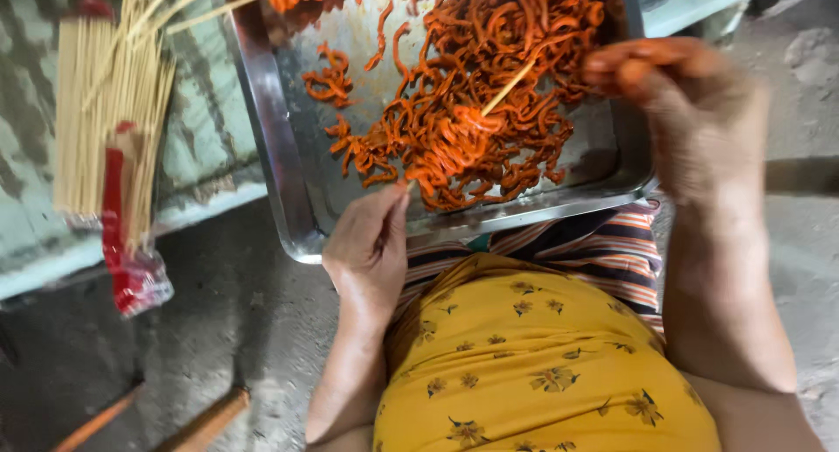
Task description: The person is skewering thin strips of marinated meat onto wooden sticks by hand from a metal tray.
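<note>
- A bundle of skewers (105,111) lies at the far left on a pale green ledge (205,146), long axes running near to far; its near end sits in a clear-and-red wrapper (131,260) that hangs over the ledge's edge.
- A few loose skewers fan out at the top of the bundle, pointing toward the tray.
- A steel tray (280,155) rests between ledge and lap, tilted a little, its near rim over the striped cloth (603,246) on the person's knees.
- Orange marinated strips (463,111) fill the tray's middle and right; the left part of its floor is mostly bare.
- The left hand (367,251) is at the near rim, fingers together, pinching the near end of a strip-laden skewer.
- That skewer (507,86) slants from near-left to far-right across the heap; its bare tip points up toward the right hand, its lower half is hidden under threaded strips.
- The right hand (673,93) hovers over the tray's right side, fingertips drawn together, stained orange; whether they grip a strip I cannot tell.
- Below, a yellow flowered top (533,365); the floor (227,330) is rough grey concrete, with two wooden sticks (157,421) at lower left.
</note>
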